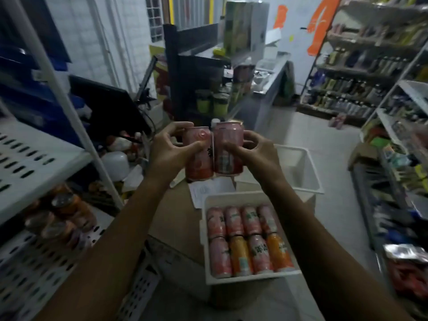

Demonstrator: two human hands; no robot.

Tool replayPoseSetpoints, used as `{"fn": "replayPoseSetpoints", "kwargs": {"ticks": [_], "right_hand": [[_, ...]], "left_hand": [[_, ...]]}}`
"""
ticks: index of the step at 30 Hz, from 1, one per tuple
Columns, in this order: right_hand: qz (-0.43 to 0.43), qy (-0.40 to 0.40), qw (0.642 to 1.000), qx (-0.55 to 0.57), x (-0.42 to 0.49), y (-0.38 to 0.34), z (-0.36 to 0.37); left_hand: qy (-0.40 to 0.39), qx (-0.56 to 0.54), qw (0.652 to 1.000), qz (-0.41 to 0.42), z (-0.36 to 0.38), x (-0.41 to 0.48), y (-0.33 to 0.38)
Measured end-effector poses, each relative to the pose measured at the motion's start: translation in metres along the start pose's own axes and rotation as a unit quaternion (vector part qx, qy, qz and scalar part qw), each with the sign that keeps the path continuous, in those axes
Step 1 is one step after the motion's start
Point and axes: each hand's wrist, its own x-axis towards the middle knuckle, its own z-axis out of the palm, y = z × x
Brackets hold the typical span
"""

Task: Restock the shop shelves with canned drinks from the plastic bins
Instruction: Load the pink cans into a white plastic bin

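Held: one pink can [199, 156] gripped by your left hand [169, 151], a second can [228, 149] by your right hand [257, 151], touching, above the bin [231, 196]; you needed firm, level carriage to the shelf [34, 154].

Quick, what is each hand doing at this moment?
Left hand: grips a pink can.
Right hand: grips another pink can, touching the first.
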Motion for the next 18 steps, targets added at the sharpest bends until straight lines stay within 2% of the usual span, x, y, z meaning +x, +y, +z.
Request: {"fn": "replayPoseSetpoints", "kwargs": {"ticks": [4, 8, 13, 18], "right_hand": [[0.086, 0.019, 0.996, -0.012, -0.01, 0.053, -0.041], [0.177, 0.029, 0.984, -0.023, -0.017, 0.111, -0.051], [0.281, -0.042, 0.958, -0.028, -0.026, 0.179, -0.015], [0.289, -0.083, 0.951, -0.074, -0.03, 0.22, 0.04]], "left_hand": [[-0.05, -0.026, 0.997, -0.049, 0.058, -0.006, -0.028], [-0.076, -0.022, 0.989, -0.123, 0.09, -0.018, -0.07], [-0.054, 0.02, 0.974, -0.221, 0.097, -0.039, -0.118], [-0.018, 0.034, 0.963, -0.268, 0.076, -0.053, -0.145]]}}
